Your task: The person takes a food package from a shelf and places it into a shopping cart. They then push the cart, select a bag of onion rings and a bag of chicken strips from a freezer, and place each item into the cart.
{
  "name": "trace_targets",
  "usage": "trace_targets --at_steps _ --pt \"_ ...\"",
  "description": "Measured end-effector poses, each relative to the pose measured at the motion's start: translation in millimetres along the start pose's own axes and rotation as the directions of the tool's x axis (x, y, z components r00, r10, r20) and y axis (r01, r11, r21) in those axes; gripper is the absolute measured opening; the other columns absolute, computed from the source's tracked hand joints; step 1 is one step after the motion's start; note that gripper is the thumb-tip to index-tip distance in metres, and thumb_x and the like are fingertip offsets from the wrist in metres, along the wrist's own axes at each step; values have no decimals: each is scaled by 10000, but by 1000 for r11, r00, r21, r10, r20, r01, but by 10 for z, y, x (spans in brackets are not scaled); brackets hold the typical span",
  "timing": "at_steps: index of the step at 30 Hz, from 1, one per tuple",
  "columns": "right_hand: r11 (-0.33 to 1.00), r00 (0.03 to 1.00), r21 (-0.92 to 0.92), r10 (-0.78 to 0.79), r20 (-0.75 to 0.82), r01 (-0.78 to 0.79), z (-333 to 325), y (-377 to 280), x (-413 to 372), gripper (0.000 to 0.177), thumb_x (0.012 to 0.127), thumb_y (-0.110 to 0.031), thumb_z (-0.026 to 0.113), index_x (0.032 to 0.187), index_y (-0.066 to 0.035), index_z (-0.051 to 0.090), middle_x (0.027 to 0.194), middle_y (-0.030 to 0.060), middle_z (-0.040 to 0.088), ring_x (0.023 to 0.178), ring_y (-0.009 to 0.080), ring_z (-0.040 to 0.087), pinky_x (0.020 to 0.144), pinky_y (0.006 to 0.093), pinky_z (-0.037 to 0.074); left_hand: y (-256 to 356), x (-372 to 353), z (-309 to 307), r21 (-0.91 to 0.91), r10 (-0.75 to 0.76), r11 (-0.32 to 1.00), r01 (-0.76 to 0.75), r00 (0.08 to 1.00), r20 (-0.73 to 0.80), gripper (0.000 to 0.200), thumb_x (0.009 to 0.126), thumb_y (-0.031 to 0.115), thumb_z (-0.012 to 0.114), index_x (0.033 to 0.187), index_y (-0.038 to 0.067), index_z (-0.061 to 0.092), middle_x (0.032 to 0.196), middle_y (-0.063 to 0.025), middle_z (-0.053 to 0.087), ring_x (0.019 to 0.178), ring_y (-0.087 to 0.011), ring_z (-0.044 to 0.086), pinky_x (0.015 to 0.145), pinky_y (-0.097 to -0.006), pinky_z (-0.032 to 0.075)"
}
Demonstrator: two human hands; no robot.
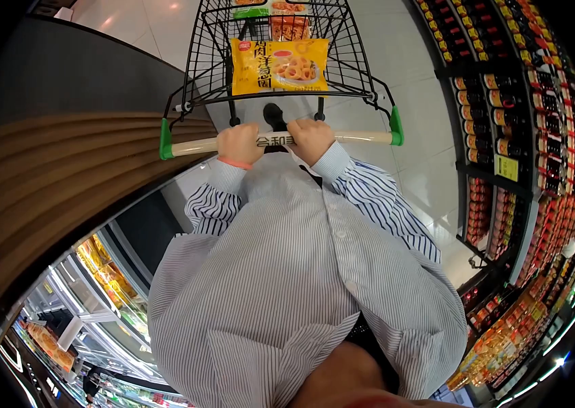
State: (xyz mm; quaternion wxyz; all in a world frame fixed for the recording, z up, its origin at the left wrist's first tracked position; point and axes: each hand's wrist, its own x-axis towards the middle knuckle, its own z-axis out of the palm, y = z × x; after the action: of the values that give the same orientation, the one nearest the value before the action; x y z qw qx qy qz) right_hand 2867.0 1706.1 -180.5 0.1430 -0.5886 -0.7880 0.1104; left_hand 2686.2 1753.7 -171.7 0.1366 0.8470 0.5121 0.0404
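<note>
My left hand [239, 143], with an orange band at its wrist, is closed around the left part of the cream cart handle [362, 138]. My right hand [311, 140] grips the same bar a little right of the middle. Dark printed characters show on the bar between the two hands, and green end pieces cap it. Beyond the handle is the black wire shopping cart [199, 58]. A yellow snack bag [280, 66] lies at its near side, with a red and white package [290, 28] and a green one [251, 12] farther in.
Shelves of dark bottles [476, 122] and red-lidded jars line the right side. A dark counter with a ribbed wooden front [83, 183] stands at the left. Lit refrigerated cases [97, 272] are at the lower left. A shoe [274, 115] shows on the tiled floor below the cart.
</note>
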Motion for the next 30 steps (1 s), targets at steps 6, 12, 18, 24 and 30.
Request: trace_targets --at_steps 6,12,18,24,30 --pt "998 997 23 55 49 -56 -313 518 878 273 639 -229 710 782 -91 523 733 56 578 713 229 585 648 356 453 -76 1010 -261 0 -32 999 32 999 13 131 611 186 653 653 71 604 633 -121 607 592 -309 605 545 -399 476" --pt "981 983 -98 156 -96 -165 -534 1156 1715 232 644 -181 691 816 -105 555 741 51 568 775 227 563 858 467 365 -273 2158 -386 18 -37 999 37 999 30 135 637 213 633 678 89 599 634 -124 602 610 -321 601 552 -421 465" --pt "995 997 -84 45 -58 -50 -443 1734 2528 211 638 -171 677 781 -88 546 698 58 569 718 237 575 757 385 418 -540 3023 -354 36 -61 997 62 998 -21 150 636 232 644 678 95 601 624 -124 599 614 -323 602 559 -430 464" --pt "992 992 20 -128 5 128 -393 2409 3550 198 644 -131 661 761 -67 514 719 86 580 708 267 578 638 381 443 -860 4125 -398 16 -70 997 70 997 29 147 600 193 648 679 82 595 639 -115 606 633 -321 607 572 -435 470" --pt "982 983 76 -179 44 175 -689 2821 4361 186 684 -161 659 780 -75 524 726 92 586 730 273 591 644 375 439 -1014 4864 -609 37 -127 991 127 992 3 263 588 310 709 650 75 608 614 -120 601 602 -315 604 560 -421 469"
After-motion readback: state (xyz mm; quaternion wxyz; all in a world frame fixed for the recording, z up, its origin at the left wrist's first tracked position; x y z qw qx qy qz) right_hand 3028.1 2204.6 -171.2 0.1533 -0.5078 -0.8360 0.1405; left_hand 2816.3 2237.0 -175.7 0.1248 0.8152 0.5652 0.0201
